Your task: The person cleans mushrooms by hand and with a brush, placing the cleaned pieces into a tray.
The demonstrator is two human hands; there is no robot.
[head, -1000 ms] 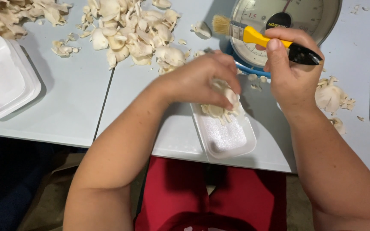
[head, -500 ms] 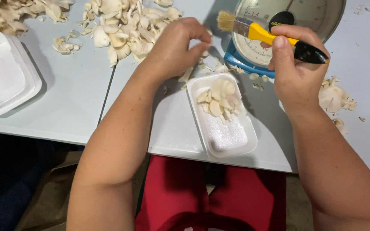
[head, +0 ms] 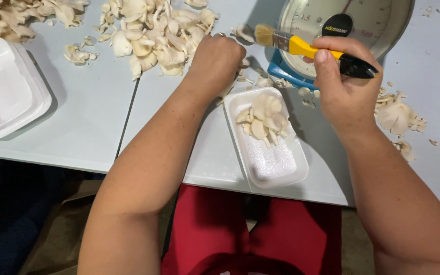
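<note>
While the right hand [head: 345,86] grips the brush [head: 311,48] over the scale [head: 383,25], the left hand [head: 215,58] closes at the mushroom pile [head: 154,30]; picking appears underway. Next, the tray [head: 268,160] likely needs more pieces.

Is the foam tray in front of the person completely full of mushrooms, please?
No, the mushrooms fill only the far end of the foam tray; its near half is bare.

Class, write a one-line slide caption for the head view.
Left hand reaches into mushroom pile; right hand holds brush above foam tray.
</note>
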